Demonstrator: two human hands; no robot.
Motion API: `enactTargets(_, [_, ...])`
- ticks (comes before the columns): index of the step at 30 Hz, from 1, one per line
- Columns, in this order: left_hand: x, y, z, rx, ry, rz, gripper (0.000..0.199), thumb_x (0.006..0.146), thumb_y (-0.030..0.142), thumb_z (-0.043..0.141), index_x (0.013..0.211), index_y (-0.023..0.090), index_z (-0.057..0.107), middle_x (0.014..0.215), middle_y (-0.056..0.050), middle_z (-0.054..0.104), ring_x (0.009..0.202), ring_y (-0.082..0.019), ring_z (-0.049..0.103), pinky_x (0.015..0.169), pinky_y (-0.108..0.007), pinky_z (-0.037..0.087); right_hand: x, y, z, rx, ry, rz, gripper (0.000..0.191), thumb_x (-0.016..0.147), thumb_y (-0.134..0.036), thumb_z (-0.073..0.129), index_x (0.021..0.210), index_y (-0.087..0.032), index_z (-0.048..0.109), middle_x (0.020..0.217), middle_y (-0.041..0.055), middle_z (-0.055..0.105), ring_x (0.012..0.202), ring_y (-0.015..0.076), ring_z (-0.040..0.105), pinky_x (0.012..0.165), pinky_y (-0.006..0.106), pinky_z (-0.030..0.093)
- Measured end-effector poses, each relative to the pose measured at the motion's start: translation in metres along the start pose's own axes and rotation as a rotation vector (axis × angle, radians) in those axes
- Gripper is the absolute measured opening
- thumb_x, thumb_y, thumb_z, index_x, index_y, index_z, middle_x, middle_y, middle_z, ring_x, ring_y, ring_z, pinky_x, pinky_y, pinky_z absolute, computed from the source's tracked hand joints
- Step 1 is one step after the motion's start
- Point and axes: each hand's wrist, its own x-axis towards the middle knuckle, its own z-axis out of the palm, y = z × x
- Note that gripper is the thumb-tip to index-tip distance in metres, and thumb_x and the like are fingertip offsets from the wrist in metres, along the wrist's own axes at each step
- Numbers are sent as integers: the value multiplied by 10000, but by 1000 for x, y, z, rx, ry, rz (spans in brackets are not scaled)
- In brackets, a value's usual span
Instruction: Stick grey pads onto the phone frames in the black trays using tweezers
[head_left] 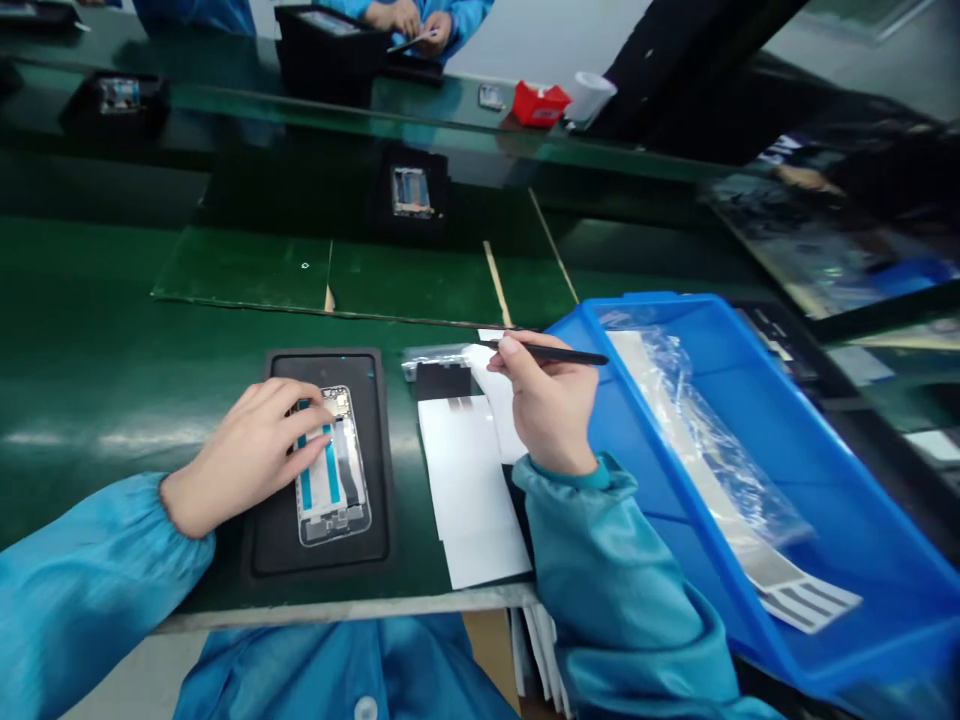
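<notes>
We see the phone frame (pixel 322 488) lying face up on a black tray (pixel 276 552), left of centre in the lower half of the frame. Our left hand (pixel 259 445) comes in from the left and lies across its upper left side, fingers bent and a little spread, the tips touching the frame near its blue strips (pixel 333 475); we cannot tell whether they grip anything there. Our right hand (pixel 553 405) is right of centre, well apart from the phone frame, its fingers closed on a slim black tool (pixel 571 354) that slants slightly down to the right. Between the tray and our right sleeve (pixel 615 570), white sheets (pixel 469 490) lie on the green bench (pixel 112 300). A blue bin (pixel 840 520) fills the right of the frame, with clear plastic wrapping (pixel 712 450) inside. Near the top centre, a co-worker's hands (pixel 411 22) hold a thin flat piece, too small for us to make out.
</notes>
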Motion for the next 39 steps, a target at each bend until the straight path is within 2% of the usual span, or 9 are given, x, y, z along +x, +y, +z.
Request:
enactTargets(3, [49,15,9,-88,25,-35,225,969,328,561,1101,206,696,1132,-82,694,1050,-243,617,903,-419,503,5,20,-9,6,15,-26,207,748,-326,842,889,-204,751,715,-12,704,617,130,673,656,303,591])
enactTargets(7, [112,29,30,-166,-3,-107,313,905,329,663,1179,177,648,1192,-90,682,1110,-264,609,966,-435,493,-3,35,-10,-25,-37,-22,222,760,-351,828,907,-204,751,775,12,733,675,156,697,706,340,598])
enactTargets(9, [131,30,40,-199,-24,-127,377,857,317,721,1191,173,625,1197,-94,670,1127,-275,603,960,-427,494,-8,34,-8,-48,-71,-14,218,760,-356,828,904,-207,758,858,34,755,728,168,713,737,349,603])
enactTargets(11, [142,30,48,-240,-42,-122,359,827,271,741,1150,176,616,1132,-77,672,1057,-255,622,908,-390,503,-12,31,-6,-72,-95,-14,219,761,-367,826,903,-213,764,926,49,766,794,184,726,778,361,610])
enactTargets(15, [145,29,52,-292,-41,-94,204,825,184,704,1009,183,615,955,-25,669,849,-187,629,767,-305,490,-16,24,-2,-99,-132,-21,222,766,-401,815,886,-223,760,931,52,774,850,204,734,817,381,623])
enactTargets(19, [140,30,49,-296,-6,-120,118,867,202,663,983,193,646,899,-12,700,815,-172,656,758,-281,495,-19,24,-1,-110,-151,-47,187,789,-380,804,893,-229,764,933,48,777,869,203,735,831,372,620])
enactTargets(26, [133,29,51,-194,22,-191,171,932,334,639,986,188,710,867,-32,754,781,-189,698,734,-278,499,-24,28,0,-125,-182,-91,158,810,-338,795,929,-236,773,954,45,789,915,213,746,884,385,613])
enactTargets(30, [130,29,54,-135,19,-128,222,979,347,563,950,195,722,925,-45,770,844,-208,715,753,-287,501,-26,26,3,-135,-164,-115,153,810,-337,794,929,-242,782,970,47,793,923,216,749,903,394,615])
enactTargets(39, [125,30,60,-60,29,-33,328,1023,384,472,935,177,710,885,-58,753,821,-196,698,741,-296,510,-27,26,5,-133,-172,-114,142,784,-309,814,904,-240,784,947,41,799,882,215,754,860,383,630])
